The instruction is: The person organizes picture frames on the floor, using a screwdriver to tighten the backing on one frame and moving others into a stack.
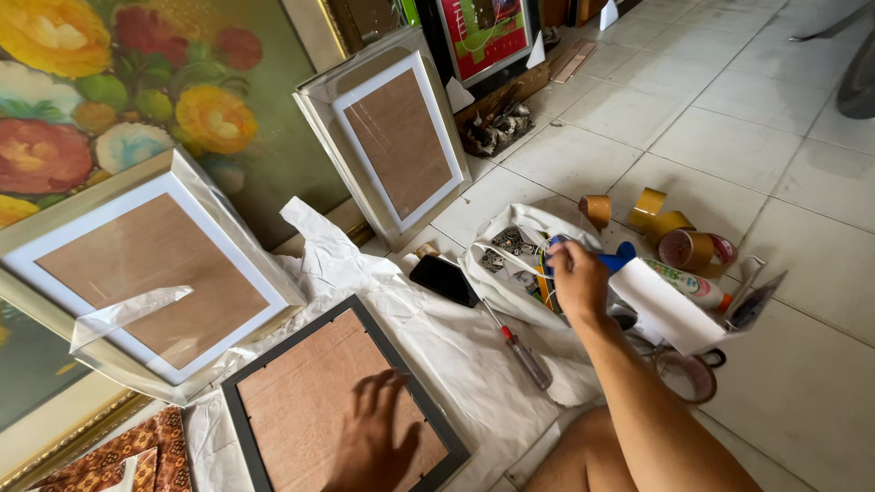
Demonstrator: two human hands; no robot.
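Note:
My left hand [374, 437] rests flat, fingers spread, on the brown cardboard back of a dark grey picture frame [244, 415] lying face down on white plastic sheeting [456, 351]. My right hand [576, 278] reaches into an open white plastic bag [524, 223] holding small metal parts, with its fingers closed around a blue-handled tool [620, 259]. What the tool is stays partly hidden. A screwdriver with a red and clear handle [521, 351] lies on the sheeting between my hands, and a black phone [443, 278] lies beside the bag.
Two wrapped frames with brown backs [146, 273] [396, 141] lean against a large flower painting [118, 91]. Rolls of tape [670, 228], a glue bottle [688, 284], white paper [665, 305] and a clear tape roll [688, 374] lie on the tiled floor at right. My knee [583, 456] is at the bottom.

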